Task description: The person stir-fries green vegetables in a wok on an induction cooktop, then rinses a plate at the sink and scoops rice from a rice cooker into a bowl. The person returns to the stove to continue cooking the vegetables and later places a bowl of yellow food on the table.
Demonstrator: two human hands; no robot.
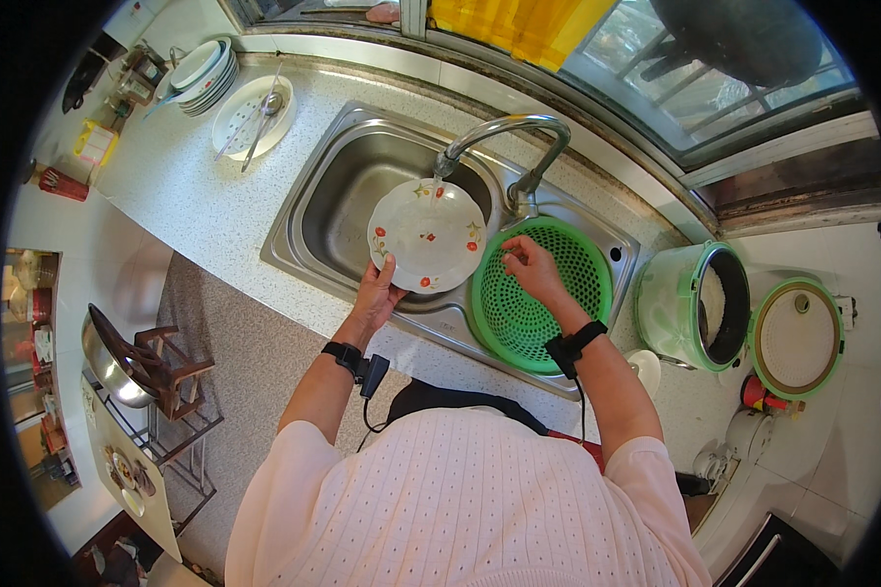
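A white plate with red flowers and a scalloped rim [427, 236] is tilted over the steel sink basin [338, 198]. My left hand [379, 292] grips its lower left edge, thumb on the upper face. Water runs from the chrome faucet [506, 126] onto the plate near its far rim. My right hand [531, 268] is above the green plastic colander [543, 323], its fingers loosely curled, apart from the plate, with nothing seen in it. The colander sits on the right side of the sink unit.
Left on the counter are a stack of plates and bowls [204, 77] and a white oval dish [224, 121] with a ladle and chopsticks. To the right, an open rice cooker [668, 304] stands near its round lid [796, 337]. A window ledge runs behind the faucet.
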